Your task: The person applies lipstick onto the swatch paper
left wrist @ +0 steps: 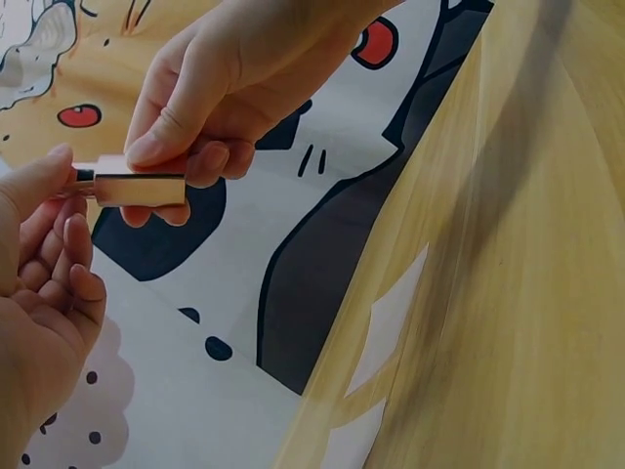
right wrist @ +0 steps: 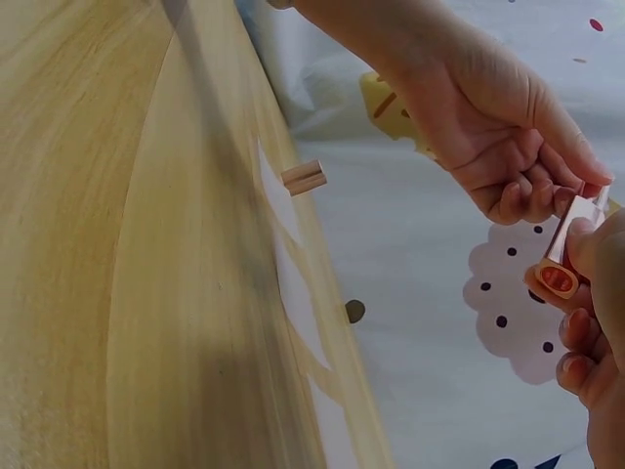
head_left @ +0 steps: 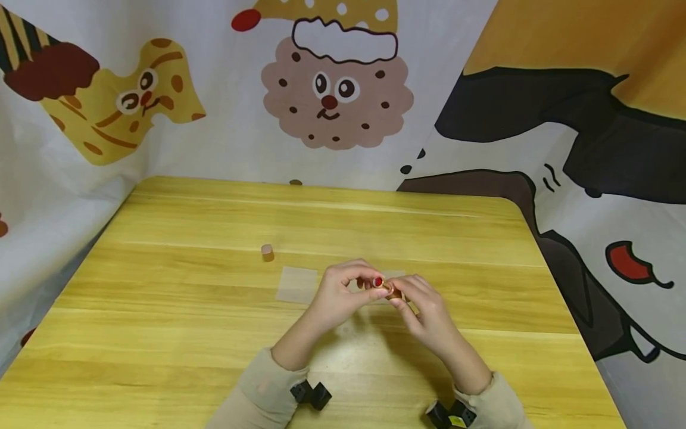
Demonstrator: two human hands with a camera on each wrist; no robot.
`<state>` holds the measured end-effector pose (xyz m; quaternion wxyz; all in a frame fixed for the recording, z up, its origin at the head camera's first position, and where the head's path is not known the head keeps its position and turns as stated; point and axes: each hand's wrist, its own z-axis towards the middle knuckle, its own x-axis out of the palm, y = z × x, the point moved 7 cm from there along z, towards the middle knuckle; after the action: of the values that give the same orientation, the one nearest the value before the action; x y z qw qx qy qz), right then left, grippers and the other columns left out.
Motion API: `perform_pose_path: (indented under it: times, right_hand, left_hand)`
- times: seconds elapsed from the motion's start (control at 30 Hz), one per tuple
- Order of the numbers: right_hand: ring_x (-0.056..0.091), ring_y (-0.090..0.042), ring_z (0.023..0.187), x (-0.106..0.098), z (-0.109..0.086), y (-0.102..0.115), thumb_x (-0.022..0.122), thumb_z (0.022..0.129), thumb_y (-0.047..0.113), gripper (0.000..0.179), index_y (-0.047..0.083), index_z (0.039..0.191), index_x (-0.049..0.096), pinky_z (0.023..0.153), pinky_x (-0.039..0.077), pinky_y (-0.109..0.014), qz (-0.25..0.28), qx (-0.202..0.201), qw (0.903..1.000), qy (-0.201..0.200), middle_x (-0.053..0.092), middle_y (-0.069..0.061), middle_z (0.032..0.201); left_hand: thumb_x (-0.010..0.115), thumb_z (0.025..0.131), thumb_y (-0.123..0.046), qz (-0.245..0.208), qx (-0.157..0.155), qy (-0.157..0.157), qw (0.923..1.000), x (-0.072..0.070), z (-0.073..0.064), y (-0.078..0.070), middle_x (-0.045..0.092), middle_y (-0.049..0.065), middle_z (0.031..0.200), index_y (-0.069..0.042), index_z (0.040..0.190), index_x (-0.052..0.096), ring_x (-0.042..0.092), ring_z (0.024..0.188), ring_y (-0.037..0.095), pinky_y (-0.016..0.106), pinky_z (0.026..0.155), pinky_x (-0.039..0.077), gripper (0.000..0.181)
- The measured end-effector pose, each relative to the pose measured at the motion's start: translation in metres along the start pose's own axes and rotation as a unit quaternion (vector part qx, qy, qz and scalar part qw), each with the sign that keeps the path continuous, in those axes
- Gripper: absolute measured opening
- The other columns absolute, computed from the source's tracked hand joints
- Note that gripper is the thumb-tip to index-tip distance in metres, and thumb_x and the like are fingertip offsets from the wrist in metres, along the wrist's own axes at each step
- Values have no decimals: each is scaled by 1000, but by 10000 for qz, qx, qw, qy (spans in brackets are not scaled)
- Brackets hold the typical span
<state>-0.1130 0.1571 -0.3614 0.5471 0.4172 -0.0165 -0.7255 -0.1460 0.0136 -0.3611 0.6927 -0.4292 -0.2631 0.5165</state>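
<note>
A lipstick (head_left: 378,282) with a red tip and a rose-gold case is held up over the table between both hands. My left hand (head_left: 343,292) pinches its narrow end near the red tip with thumb and index finger. My right hand (head_left: 429,307) grips the shiny rose-gold case (left wrist: 142,190) between thumb and fingers. The lower end of the case, facing the right wrist view, looks hollow with a coppery inside. A small rose-gold cap (head_left: 267,252) stands on the table beyond the left hand, apart from both hands.
Thin pale paper squares lie on the wooden table (head_left: 161,333); one paper square (head_left: 296,284) is left of the hands, another (head_left: 395,274) is partly hidden behind them. A printed cloth (head_left: 214,149) hangs along the far edge.
</note>
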Motion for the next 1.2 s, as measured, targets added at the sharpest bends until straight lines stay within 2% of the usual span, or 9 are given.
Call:
perform_pose_path:
  times: [0.4, 0.57, 0.67, 0.9, 1.2]
  right_hand:
    - [58, -19, 96, 5, -3, -5, 42, 102, 28, 35, 1, 115, 62, 82, 47, -25, 194, 319, 9983, 454, 64, -7, 107]
    - [57, -18, 96, 4, -3, -6, 51, 100, 17, 26, 2, 118, 62, 82, 48, -25, 407, 521, 9964, 522, 64, -7, 110]
    - [58, -19, 97, 3, -3, -6, 56, 97, 9, 26, 0, 121, 61, 82, 49, -25, 516, 505, 9966, 386, 64, -10, 112]
    - [54, -16, 82, -1, -3, -4, 58, 96, 31, 42, -1, 124, 60, 71, 45, -22, 319, 317, 9988, -186, 66, -10, 108]
    - [53, -19, 69, -4, -1, 1, 66, 91, 33, 41, -3, 111, 66, 64, 43, -22, 140, -55, 9963, -841, 68, -11, 98]
  left_hand:
    - [79, 77, -4, -28, 66, 42, 10000, -1, 1, -1, 67, -2, 82, -3, 89, 73, 56, 69, 14, 27, 64, 49, 13]
    - [79, 77, -4, -39, 25, -11, 10000, -2, 1, 0, 67, -2, 81, -3, 88, 73, 56, 69, 14, 27, 64, 49, 13]
    - [79, 76, -3, -25, 25, -63, 10000, -2, 1, -1, 67, -1, 82, -2, 89, 73, 57, 70, 15, 27, 65, 50, 15]
    - [80, 75, -1, -27, 209, -225, 9995, -5, 0, -4, 68, 3, 83, 0, 89, 72, 58, 70, 15, 28, 64, 50, 16]
    - [78, 71, 10, 24, 466, -324, 9984, -6, 1, -11, 67, 11, 79, 6, 85, 70, 57, 68, 15, 28, 61, 50, 17]
